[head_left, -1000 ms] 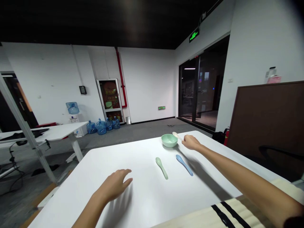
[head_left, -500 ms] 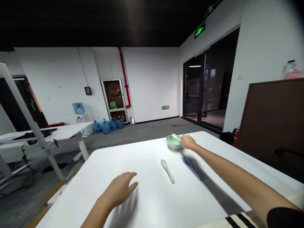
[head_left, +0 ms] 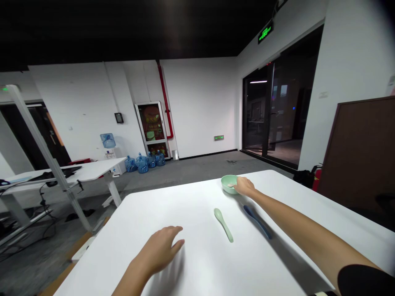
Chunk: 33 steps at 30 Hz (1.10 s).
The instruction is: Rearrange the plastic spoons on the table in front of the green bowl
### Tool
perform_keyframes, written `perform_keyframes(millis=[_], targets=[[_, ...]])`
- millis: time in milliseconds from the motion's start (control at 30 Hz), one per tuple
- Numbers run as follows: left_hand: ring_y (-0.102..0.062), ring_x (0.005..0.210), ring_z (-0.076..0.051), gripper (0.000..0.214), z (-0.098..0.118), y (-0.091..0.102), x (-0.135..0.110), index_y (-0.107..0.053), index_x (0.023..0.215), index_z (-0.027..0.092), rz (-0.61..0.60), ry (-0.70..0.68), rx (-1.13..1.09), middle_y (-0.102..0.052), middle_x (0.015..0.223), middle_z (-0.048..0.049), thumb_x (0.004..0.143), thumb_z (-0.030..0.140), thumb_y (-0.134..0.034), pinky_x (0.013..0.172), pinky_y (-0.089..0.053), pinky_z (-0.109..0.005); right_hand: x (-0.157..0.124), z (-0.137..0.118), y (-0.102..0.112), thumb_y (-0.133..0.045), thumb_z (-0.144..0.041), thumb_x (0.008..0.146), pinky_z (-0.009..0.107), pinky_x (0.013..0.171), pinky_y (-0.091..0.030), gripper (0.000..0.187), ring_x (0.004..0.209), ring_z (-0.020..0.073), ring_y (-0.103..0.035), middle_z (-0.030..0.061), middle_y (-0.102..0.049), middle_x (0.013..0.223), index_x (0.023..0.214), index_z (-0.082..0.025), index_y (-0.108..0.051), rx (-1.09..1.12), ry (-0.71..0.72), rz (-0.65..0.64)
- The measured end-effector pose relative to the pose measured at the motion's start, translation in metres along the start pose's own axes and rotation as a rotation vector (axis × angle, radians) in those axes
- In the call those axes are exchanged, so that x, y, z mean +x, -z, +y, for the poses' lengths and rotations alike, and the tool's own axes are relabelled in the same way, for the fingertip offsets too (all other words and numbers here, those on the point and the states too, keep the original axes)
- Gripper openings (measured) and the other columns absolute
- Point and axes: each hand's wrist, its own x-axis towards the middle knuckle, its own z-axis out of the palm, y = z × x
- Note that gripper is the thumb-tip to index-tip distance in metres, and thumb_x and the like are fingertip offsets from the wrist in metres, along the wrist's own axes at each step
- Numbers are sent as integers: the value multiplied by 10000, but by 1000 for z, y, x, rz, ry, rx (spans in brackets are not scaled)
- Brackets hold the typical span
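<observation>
The white spoon [head_left: 231, 186] seems to be held in the bent fingers of the right hand [head_left: 245, 187], its handle hidden, while the left hand [head_left: 162, 248] is held open and empty at the near left. The spoon's head has just been lowered into the green bowl [head_left: 227, 179] on the far tabletop [head_left: 173, 205], so only the green spoon [head_left: 224, 225] and blue spoon [head_left: 258, 223] are left outside it, nearer.
</observation>
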Motion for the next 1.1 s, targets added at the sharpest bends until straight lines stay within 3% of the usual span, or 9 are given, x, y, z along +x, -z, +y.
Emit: perform_keyframes(millis=[300,500,667,833,1100], targets=[[-500,1201,-269,550,2,0,0,-508,1285,307,-9,27,-1,-564,1312,-34,850,605,-350,974,-396,-408,7,1,-12,-597,-457,762,282,740,-448,407,977,251,-615,141,-637,1074,1047,-169,-628,10,-29,-33],[-503,1199,-274,557,1,0,0,-516,1275,308,-7,20,1,-575,1299,-38,842,618,-353,958,-405,-398,-4,1,-3,-497,-483,817,282,718,-436,398,945,247,-621,143,-653,1036,986,-159,-655,11,-27,-20],[-503,1198,-276,565,-3,-2,0,-506,1284,301,0,10,6,-577,1294,-43,845,617,-344,953,-407,-398,-30,15,20,-426,-469,850,276,705,-411,409,932,246,-620,141,-667,1012,976,-165,-670,21,23,29],[-509,1188,-275,565,-6,-5,-1,-520,1270,288,28,-30,18,-584,1281,-55,845,615,-342,949,-407,-389,-70,39,42,-407,-519,860,285,787,-392,488,1034,257,-578,137,-651,1091,1117,-167,-626,75,132,81],[-499,1201,-278,574,-9,-5,-3,-514,1278,283,47,-46,38,-580,1287,-61,846,616,-334,965,-395,-397,-131,57,55,-431,-552,850,288,909,-362,564,1171,263,-500,125,-556,1282,1260,-180,-537,162,250,-3]])
